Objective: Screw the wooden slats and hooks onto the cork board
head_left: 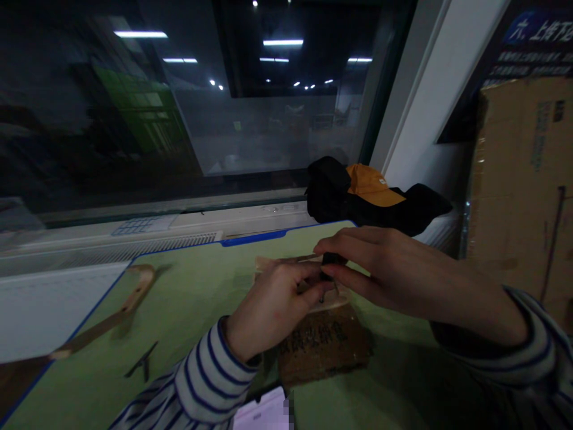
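Between the thumb and fingers of my right hand [394, 269] is a small black block-like piece [333, 259]; its exact kind is not clear in the dim light. My left hand [277, 304] meets it from the left, fingers curled and pinched together close to the black piece. What those fingers grip, if anything, is hidden. Under both hands lies a pale wooden piece [342, 298], mostly covered. Nearer to me a brown cardboard piece [324, 352] with dark handwritten characters rests on the green tabletop [201, 310].
To the left lie a bent wooden piece [134, 297] and a small dark tool-like object [142, 362]. A pale lilac object [264, 412] is at the bottom edge. An orange cap [373, 185] rests on black fabric [326, 191] by the window. A large cardboard box [519, 179] stands right.
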`<state>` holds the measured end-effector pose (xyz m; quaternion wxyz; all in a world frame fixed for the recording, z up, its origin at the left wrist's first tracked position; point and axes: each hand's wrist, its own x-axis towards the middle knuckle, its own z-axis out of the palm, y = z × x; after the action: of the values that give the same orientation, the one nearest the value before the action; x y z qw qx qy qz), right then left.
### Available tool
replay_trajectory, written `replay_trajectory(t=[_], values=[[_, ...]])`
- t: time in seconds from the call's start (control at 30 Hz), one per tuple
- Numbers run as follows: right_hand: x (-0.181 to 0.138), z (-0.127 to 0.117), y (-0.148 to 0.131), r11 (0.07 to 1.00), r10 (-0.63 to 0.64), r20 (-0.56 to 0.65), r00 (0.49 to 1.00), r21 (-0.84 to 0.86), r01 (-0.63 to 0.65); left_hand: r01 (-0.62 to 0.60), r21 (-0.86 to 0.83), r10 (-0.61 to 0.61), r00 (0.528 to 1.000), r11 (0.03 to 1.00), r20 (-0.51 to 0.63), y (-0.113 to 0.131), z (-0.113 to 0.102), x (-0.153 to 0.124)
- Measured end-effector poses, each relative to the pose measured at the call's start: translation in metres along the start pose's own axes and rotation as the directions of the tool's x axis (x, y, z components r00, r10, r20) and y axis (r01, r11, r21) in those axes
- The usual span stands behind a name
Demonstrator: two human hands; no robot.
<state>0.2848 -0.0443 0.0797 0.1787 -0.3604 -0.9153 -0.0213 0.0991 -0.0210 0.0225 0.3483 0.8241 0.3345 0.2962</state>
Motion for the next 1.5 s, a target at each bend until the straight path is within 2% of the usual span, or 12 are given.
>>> replay_trajectory(t=[0.13, 0.33, 0.53, 0.8, 1.17, 1.5], values=[[-0.0008, 0.0003, 0.0006, 1.0, -0.005, -0.005, 1.0, 0.001, 0.005, 0.007, 0.009, -0.007, 1.0, 1.0, -0.014, -0.0001, 0.0, -0.0003], [0.0012, -0.0004, 0.0003, 1.0, 0.001, -0.002, 1.0, -0.001, -0.001, 0.094, -0.051, -0.096, 0.995, 0.994, -0.036, -0.0034, 0.0018, -0.0004], [-0.0017, 0.0009, -0.0002, 0.999, -0.01, -0.043, 0.999, 0.032, 0.011, 0.055, -0.036, -0.056, 0.998, 0.998, -0.036, -0.0026, 0.0011, -0.0014], [0.0001, 0.0012, 0.002, 0.999, -0.005, -0.01, 1.0, 0.053, 0.005, -0.01, 0.02, 0.01, 1.0, 1.0, -0.012, 0.0001, 0.0002, -0.0008], [0.001, 0.0022, 0.0018, 1.0, -0.002, -0.034, 0.999, 0.017, 0.003, 0.064, -0.021, -0.064, 0.998, 0.998, -0.022, -0.0008, 0.0029, -0.0005], [0.0008, 0.0018, 0.001, 1.0, -0.015, -0.046, 0.999, 0.024, 0.016, 0.024, 0.039, -0.023, 0.999, 0.999, -0.025, 0.001, 0.0008, 0.0]])
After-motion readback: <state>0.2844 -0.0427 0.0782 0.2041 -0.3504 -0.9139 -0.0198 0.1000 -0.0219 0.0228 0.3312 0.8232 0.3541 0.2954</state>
